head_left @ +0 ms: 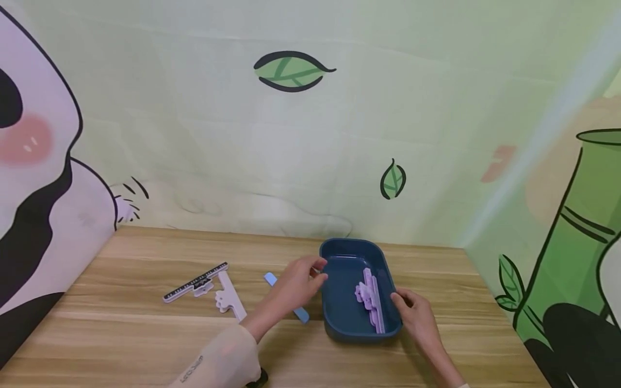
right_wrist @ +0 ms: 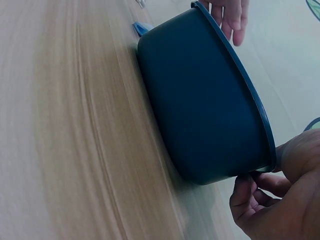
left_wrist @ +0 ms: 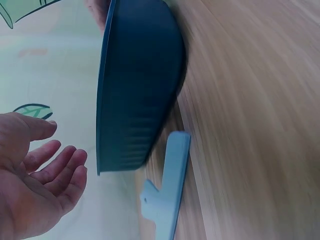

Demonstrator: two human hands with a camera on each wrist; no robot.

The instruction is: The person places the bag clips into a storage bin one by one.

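A dark blue plastic bin point(head_left: 339, 310) stands on the wooden table, with a purple sealing clip point(head_left: 372, 302) lying inside along its right side. My right hand point(head_left: 418, 315) pinches the bin's right rim; in the right wrist view the thumb and fingers point(right_wrist: 243, 197) meet at the edge. By the left rim is my left hand point(head_left: 297, 283), its fingers loosely bent and holding nothing; the left wrist view shows a gap between this hand point(left_wrist: 45, 180) and the bin point(left_wrist: 132, 95). Beneath my left forearm lies a blue clip point(head_left: 301, 314), partly hidden.
Left of the bin lie a white clip with a black keyboard-like strip point(head_left: 196, 283) and a pale purple clip point(head_left: 230, 296), partly covered by my left arm. A printed cloth point(head_left: 218, 134) hangs behind the table point(head_left: 136, 334). A small black object point(head_left: 259, 378) shows below my left sleeve.
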